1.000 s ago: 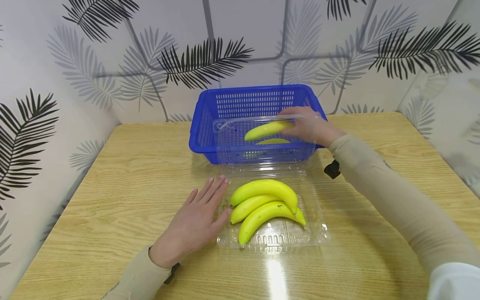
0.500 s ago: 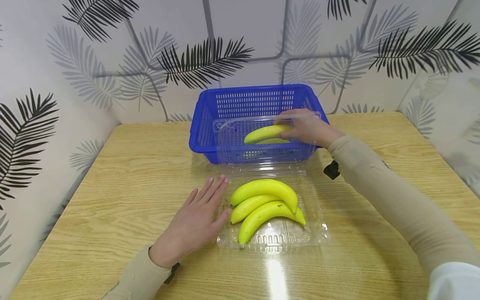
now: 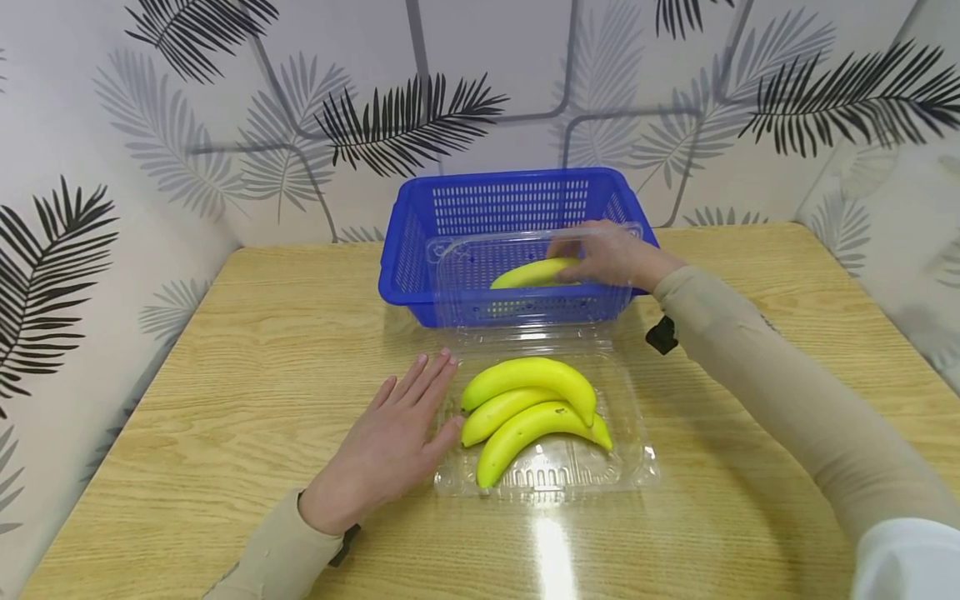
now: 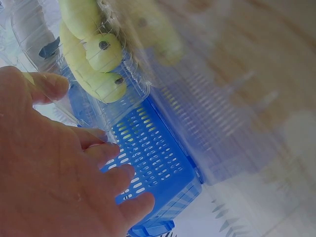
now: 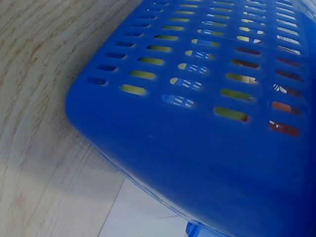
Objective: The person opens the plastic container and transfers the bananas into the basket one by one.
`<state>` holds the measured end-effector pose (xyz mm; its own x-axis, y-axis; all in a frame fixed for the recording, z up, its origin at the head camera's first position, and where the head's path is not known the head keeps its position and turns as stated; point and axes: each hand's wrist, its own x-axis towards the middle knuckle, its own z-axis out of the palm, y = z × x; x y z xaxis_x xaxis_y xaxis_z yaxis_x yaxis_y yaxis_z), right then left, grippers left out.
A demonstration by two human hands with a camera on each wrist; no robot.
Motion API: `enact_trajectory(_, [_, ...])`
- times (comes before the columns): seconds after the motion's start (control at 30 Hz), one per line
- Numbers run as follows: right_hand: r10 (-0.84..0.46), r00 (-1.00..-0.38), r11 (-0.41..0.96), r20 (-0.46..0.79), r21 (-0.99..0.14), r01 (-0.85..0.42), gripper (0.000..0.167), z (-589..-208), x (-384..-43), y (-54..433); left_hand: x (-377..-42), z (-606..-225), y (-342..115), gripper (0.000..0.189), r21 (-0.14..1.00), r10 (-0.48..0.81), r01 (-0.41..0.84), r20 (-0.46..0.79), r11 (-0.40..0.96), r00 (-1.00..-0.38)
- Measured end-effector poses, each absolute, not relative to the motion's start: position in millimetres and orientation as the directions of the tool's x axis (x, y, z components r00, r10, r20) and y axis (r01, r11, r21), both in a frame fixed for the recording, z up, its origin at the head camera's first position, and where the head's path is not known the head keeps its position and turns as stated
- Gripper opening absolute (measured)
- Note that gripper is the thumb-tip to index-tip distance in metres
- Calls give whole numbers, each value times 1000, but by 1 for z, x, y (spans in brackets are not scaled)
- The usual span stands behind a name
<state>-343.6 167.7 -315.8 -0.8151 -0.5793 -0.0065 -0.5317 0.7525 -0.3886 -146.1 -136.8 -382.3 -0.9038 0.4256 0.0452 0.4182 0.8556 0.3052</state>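
Bananas (image 3: 532, 420), three in one box (image 3: 577, 469), left hand (image 3: 390, 446) flat, right hand (image 3: 603, 254) gripping another banana (image 3: 531, 273)

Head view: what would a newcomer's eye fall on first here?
Probably the three bright yellow bananas in the open clear plastic box, near the middle of the table. Next comes the blue basket behind, where the right hand holds another banana. The left hand lies at the box's left side.

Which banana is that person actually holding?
The banana showing inside the blue basket: the right hand grips its right end. The three bananas in the clear container lie outside that grip.
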Motion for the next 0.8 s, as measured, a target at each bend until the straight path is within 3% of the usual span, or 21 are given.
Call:
enact_trajectory(0.6, [-652,-756,710,-62,-399,-580,22,-316,-347,166,-146,-381,-137,64,297,426,417,37,859,-904])
enact_trajectory(0.8, [-641,-762,723,-87,-401,-563,22,-317,-349,166,-145,-380,-136,64,299,424,412,29,861,-905])
